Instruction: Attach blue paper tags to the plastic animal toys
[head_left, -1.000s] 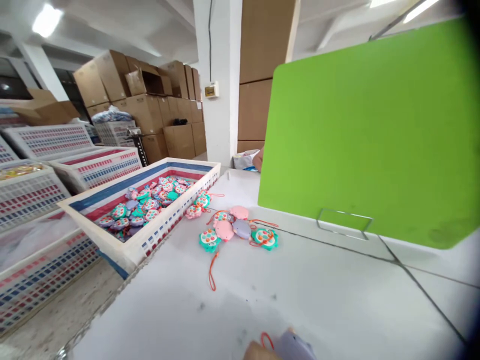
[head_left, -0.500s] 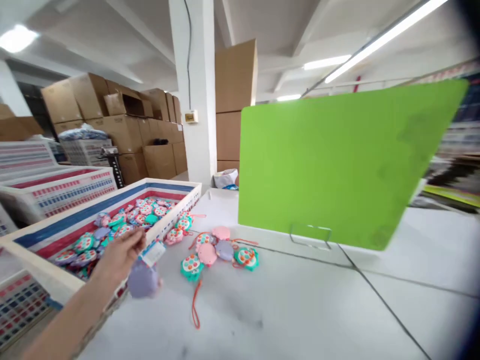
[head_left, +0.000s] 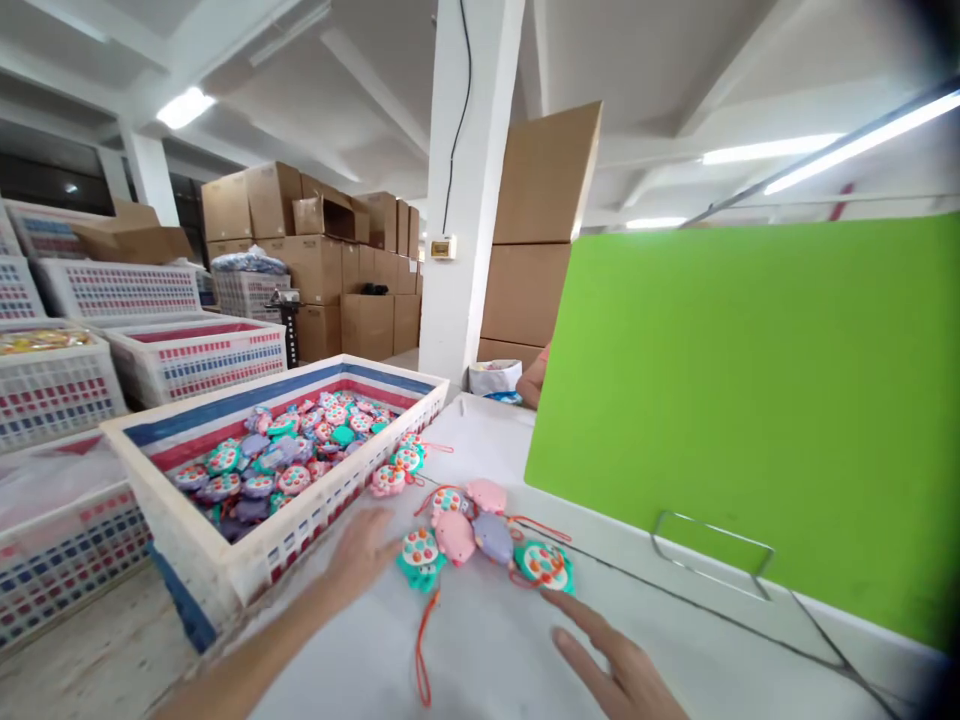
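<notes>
Pink, purple and teal animal-shaped plastic toys [head_left: 454, 538] clustered on white counter [head_left: 487, 650], just right of rectangular white plastic basket [head_left: 251, 572]; more inside it. Left hand [head_left: 364, 552] between basket and cluster, fingers released, beside teal toy [head_left: 420, 558]; contact unclear. Right hand [head_left: 626, 668] farther right of basket, fingers spread, released, near another teal toy [head_left: 544, 567].

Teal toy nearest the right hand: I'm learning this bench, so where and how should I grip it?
I'd pinch the teal toy by its outer rim, coming from the right with the right hand. It lies flat, dotted face up, and the purple toy crowds its left, so the right edge is likely easier to reach.
</notes>
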